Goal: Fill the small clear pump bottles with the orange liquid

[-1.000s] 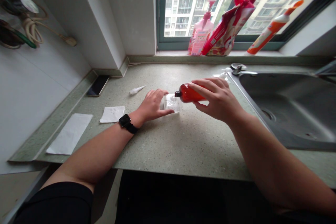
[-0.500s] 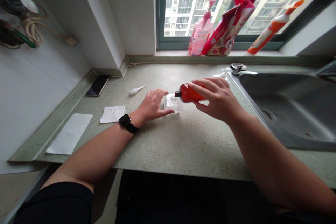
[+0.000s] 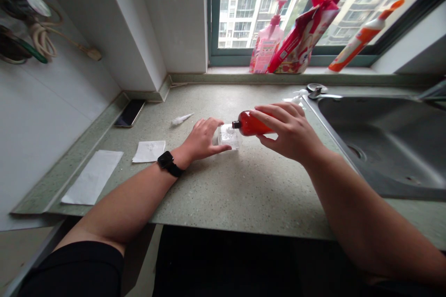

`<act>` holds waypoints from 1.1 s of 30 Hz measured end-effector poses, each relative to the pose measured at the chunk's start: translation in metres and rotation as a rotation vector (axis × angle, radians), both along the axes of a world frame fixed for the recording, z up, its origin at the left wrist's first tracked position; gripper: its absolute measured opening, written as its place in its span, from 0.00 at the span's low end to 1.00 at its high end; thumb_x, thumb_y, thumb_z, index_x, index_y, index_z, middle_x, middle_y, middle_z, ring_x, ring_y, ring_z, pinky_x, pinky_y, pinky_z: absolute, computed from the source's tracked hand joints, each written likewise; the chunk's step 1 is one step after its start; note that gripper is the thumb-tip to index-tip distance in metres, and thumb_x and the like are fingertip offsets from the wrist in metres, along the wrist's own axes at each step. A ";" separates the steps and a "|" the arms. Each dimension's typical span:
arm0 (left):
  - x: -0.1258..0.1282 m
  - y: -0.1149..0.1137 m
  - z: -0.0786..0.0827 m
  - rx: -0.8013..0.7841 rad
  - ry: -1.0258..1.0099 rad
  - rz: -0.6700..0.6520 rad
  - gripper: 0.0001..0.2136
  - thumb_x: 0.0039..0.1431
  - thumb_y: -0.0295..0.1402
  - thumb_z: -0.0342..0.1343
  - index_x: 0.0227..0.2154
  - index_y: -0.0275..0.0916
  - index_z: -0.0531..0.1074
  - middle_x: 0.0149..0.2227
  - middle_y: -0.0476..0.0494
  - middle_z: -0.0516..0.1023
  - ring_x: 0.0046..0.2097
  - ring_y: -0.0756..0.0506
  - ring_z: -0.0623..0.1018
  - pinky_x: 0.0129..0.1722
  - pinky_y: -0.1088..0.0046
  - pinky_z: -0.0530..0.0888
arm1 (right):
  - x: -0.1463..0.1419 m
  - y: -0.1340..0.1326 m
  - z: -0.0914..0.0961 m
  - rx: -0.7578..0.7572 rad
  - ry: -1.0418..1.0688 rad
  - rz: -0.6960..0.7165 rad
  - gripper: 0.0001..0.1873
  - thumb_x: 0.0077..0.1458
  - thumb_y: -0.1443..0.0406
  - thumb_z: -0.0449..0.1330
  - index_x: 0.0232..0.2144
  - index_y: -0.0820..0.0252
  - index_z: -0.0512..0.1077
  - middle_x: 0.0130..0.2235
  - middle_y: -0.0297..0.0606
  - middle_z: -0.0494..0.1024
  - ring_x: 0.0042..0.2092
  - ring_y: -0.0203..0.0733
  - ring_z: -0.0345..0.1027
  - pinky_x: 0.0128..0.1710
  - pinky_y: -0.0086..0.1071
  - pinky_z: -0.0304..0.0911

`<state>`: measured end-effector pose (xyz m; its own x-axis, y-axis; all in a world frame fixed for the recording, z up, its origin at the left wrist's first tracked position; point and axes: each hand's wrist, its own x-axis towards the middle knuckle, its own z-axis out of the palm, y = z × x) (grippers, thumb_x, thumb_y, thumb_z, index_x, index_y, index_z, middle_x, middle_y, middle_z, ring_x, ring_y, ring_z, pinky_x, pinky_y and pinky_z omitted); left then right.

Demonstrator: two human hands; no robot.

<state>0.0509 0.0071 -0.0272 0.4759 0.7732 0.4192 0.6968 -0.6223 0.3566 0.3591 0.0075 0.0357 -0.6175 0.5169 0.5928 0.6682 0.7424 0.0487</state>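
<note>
My left hand (image 3: 200, 139) rests its fingertips and thumb on a small clear square bottle (image 3: 229, 137), which stands on the speckled green countertop (image 3: 244, 195). My right hand (image 3: 287, 132) grips an amber-red plastic bottle (image 3: 251, 124), held tilted with its black threaded neck pointing down and left. That uncapped neck sits just above and right of the clear bottle's top. I cannot tell whether the two bottles touch. A black watch (image 3: 166, 163) is on my left wrist.
A steel sink (image 3: 379, 144) lies right of my right hand. A phone (image 3: 130, 112), a white nozzle piece (image 3: 181, 119) and two paper sheets (image 3: 149, 151) lie left. A pink pump bottle (image 3: 266, 44), a red pouch (image 3: 301, 37) and an orange bottle (image 3: 358, 41) stand on the windowsill.
</note>
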 end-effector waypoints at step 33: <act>-0.001 0.000 0.000 -0.003 -0.009 -0.004 0.36 0.63 0.59 0.68 0.64 0.43 0.67 0.61 0.33 0.78 0.63 0.30 0.78 0.69 0.42 0.69 | -0.001 -0.001 0.000 0.006 0.002 -0.001 0.42 0.63 0.65 0.65 0.75 0.34 0.61 0.64 0.38 0.80 0.62 0.61 0.72 0.65 0.61 0.63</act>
